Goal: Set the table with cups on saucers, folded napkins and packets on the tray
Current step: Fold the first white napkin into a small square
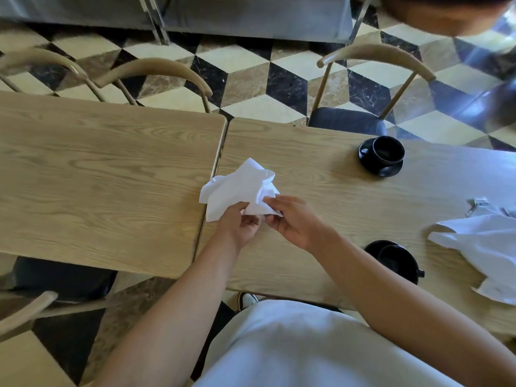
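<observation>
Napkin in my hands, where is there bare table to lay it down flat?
The left table shows only bare wood. On the right table, wood is free between the napkin and the far cup. It is crowded on the right: the near cup and loose napkins.

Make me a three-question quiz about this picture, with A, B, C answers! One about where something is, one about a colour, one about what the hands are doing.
1. Where does the far cup sit?
A. on a saucer
B. on a chair
C. on the floor

2. What colour is the napkin being handled?
A. black
B. white
C. red

3. What are the hands doing?
A. resting flat
B. lifting a cup
C. both holding the napkin

Answers: 1 A, its black saucer shows beneath it. 2 B, it is plain white. 3 C, the left hand and right hand each pinch its near edge.
</observation>
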